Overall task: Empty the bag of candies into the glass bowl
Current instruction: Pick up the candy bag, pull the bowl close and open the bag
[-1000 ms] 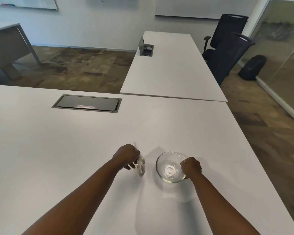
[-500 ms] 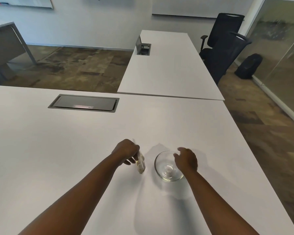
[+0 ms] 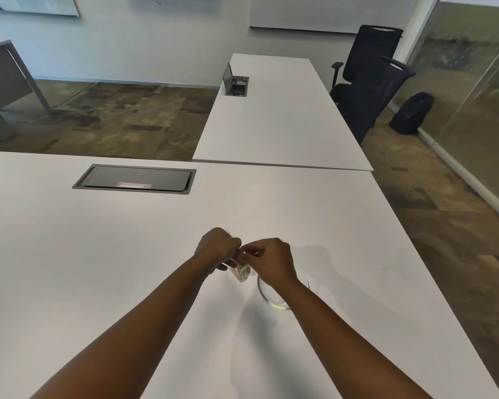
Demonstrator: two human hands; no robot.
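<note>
A small clear bag of candies [image 3: 241,272] hangs just above the white table, left of the glass bowl [image 3: 275,299]. My left hand [image 3: 217,247] pinches the bag's top from the left. My right hand [image 3: 271,260] has its fingers on the same top edge from the right, and its wrist covers the bowl's far rim. The pale candies sit at the bottom of the bag. Nothing can be seen inside the bowl, though my right arm hides part of it.
The white table [image 3: 98,254] has a closed grey cable hatch [image 3: 135,180] at the back left. A second white table [image 3: 277,119] joins it behind, with two black chairs [image 3: 369,90] and a dark backpack [image 3: 412,112] to the right.
My right hand left the bowl's right rim and crossed over it to the left, taking hold of the bag's top. My left hand lifted the bag slightly.
</note>
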